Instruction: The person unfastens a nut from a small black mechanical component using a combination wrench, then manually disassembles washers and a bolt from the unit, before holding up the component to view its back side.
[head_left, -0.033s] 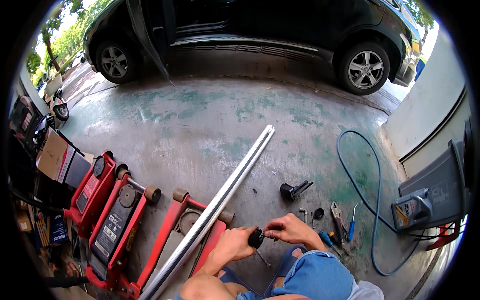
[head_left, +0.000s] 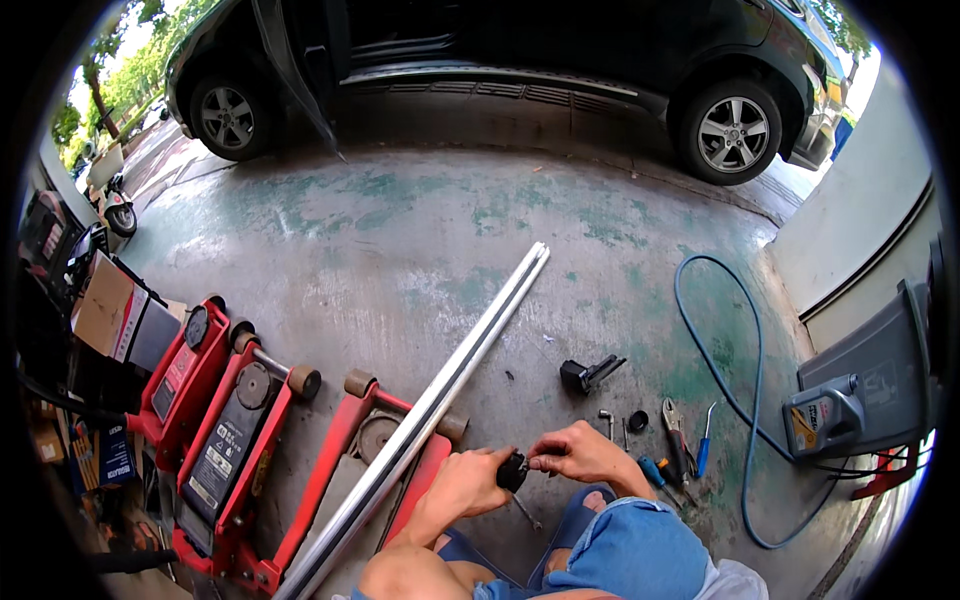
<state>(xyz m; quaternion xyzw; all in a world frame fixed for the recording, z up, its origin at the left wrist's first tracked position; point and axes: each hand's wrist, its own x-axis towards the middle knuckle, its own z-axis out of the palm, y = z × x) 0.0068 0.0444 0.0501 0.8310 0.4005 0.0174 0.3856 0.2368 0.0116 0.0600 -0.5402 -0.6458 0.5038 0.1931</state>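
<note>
My left hand [head_left: 472, 482] is closed around a small round black part [head_left: 513, 473], held low above the floor between my knees. At the right side of that part, the fingers of my right hand [head_left: 583, 455] are pinched together on something small that I cannot make out. Below the hands, a metal wrench [head_left: 528, 515] shows between my feet. Just ahead lies a black bracket-like plastic piece [head_left: 590, 375]. Nearest to my right hand on the floor are a small metal angled fitting [head_left: 607, 422], a black ring-shaped cap [head_left: 638, 422] and a blue-handled screwdriver [head_left: 655, 474].
Locking pliers [head_left: 676, 435] and a blue-handled hook tool [head_left: 707, 444] lie to the right, beside a blue hose [head_left: 757, 400] and a grey jug [head_left: 826, 415]. Long silver rails [head_left: 455, 375] rest across red floor jacks [head_left: 240, 440] at left. A dark car [head_left: 560, 60] stands ahead.
</note>
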